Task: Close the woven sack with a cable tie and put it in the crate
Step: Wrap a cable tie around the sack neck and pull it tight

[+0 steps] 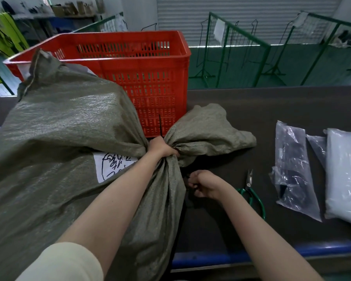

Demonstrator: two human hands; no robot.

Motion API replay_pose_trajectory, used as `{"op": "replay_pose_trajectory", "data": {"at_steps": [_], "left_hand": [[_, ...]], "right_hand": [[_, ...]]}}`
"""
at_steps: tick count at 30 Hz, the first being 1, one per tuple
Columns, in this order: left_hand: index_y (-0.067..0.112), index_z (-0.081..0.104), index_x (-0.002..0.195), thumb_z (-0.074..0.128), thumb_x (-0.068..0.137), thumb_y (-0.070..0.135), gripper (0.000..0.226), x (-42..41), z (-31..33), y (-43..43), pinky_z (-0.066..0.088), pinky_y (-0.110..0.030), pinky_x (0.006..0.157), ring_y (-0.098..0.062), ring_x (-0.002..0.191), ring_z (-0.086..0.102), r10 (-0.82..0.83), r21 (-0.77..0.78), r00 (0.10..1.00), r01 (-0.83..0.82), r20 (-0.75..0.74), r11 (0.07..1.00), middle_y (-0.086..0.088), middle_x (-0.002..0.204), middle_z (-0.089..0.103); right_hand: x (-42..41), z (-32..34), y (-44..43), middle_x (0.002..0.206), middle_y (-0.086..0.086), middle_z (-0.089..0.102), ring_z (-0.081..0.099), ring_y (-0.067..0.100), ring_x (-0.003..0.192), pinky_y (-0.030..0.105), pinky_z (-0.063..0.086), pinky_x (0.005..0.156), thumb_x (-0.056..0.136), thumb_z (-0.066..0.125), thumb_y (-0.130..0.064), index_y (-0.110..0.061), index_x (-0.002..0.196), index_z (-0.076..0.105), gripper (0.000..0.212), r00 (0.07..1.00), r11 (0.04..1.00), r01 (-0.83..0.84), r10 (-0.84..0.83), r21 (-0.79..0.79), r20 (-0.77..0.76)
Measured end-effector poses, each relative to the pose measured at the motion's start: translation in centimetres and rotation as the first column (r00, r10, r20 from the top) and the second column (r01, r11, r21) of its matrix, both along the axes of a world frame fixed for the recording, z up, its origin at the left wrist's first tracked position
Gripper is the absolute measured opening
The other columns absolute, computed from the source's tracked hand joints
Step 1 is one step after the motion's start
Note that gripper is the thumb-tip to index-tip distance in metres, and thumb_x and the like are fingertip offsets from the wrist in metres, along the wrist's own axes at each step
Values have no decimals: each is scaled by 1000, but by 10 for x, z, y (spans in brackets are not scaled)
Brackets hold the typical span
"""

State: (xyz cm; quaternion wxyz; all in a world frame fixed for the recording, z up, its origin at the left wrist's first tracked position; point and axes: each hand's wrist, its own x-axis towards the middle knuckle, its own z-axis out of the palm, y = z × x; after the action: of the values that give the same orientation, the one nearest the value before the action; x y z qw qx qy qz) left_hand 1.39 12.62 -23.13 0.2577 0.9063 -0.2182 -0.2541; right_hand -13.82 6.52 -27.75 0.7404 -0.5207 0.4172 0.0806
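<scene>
Sack (65,126) neck gathered on the table (272,110)
Left hand (163,148) clenches the neck; right hand (201,184), just below, pinches the cable tie (160,126)

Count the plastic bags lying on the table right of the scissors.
2 clear ones: a crinkled bag beside the scissors and a whitish bag at the right edge. Others may be hidden.

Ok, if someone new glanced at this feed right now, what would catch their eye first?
The big grey-green sack filling the left half, its neck bunched in the left hand. Next, the red crate right behind it. Then the right hand pinching something dark just below the neck, with scissors lying beside it.
</scene>
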Motion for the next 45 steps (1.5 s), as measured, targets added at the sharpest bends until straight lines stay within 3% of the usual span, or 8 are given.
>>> {"op": "replay_pose_trajectory", "data": {"at_steps": [6, 10, 18, 23, 26, 30, 37, 45], "left_hand": [[-2, 53, 121, 80, 65, 28, 69, -6, -3, -3, 45, -32, 92, -30, 117, 55, 17, -63, 999, -14, 43, 998, -18, 126, 58], [-3, 52, 121, 80, 65, 27, 69, -7, -3, -1, 45, -33, 91, -31, 117, 55, 27, -77, 998, -22, 65, 997, -18, 126, 58], [-6, 26, 131, 77, 71, 21, 83, -20, 0, -1, 36, -39, 104, -37, 129, 40, 51, -91, 977, -32, 208, 995, -23, 138, 36], [-5, 28, 128, 74, 73, 32, 80, -27, 1, 1, 38, -41, 100, -40, 124, 44, -22, -74, 972, 40, 233, 996, -24, 135, 36], [-6, 28, 129, 68, 76, 37, 79, -31, 3, 3, 39, -41, 100, -41, 124, 44, -145, 5, 960, 148, 239, 989, -25, 135, 34], [-4, 30, 131, 60, 80, 30, 68, -33, 15, 3, 36, -36, 102, -38, 127, 40, -424, 86, 889, 415, 175, 906, -25, 134, 37], [0, 58, 110, 29, 98, 24, 40, -17, 48, 15, 37, -29, 89, -31, 114, 52, -620, 271, 776, 576, 114, 771, -19, 125, 57], [4, 64, 86, 33, 96, 42, 50, -18, 37, 29, 34, -31, 69, -21, 76, 51, -751, 259, 614, 706, 241, 660, -8, 81, 56]], "right_hand": [[-13, -1, -5, 33, -5, 42, 23, 3, 18, 11, 14, 26, 96, 23, -2, -17, 64, 33, 37, 906, 842, 320, -406, 435, 120], [-15, 6, 2, 56, 0, 47, 26, 4, 19, 12, 18, 26, 96, 29, -10, -13, 75, 46, 28, 852, 803, 405, -505, 437, 139], [-17, 34, 17, 73, -1, 70, 65, 0, 54, 13, 49, 56, 89, 46, 6, -5, 88, 64, 21, 885, 964, 166, -54, -206, 462], [-13, 44, 24, 75, -9, 56, 52, -6, 66, 4, 40, 66, 88, 60, -18, -2, 96, 72, 21, 898, 598, 302, 83, -742, 433], [-5, 54, 27, 80, -3, 53, 49, 4, 74, 12, 34, 67, 90, 56, -17, 4, 86, 67, 24, 904, 446, 293, 160, -846, 397], [5, 55, 27, 97, 19, 62, 51, 16, 89, 19, 34, 77, 94, 46, -8, 8, 100, 61, 24, 890, 522, 330, 106, -787, 444], [8, 38, 20, 85, 1, 60, 53, 11, 82, 10, 36, 60, 97, 42, -23, -2, 93, 65, 32, 936, 626, 276, -1, -730, 353], [3, 36, 22, 89, -1, 64, 57, 12, 87, 21, 39, 77, 96, 45, -22, -7, 99, 69, 28, 921, 690, 320, -65, -649, 384]]}}
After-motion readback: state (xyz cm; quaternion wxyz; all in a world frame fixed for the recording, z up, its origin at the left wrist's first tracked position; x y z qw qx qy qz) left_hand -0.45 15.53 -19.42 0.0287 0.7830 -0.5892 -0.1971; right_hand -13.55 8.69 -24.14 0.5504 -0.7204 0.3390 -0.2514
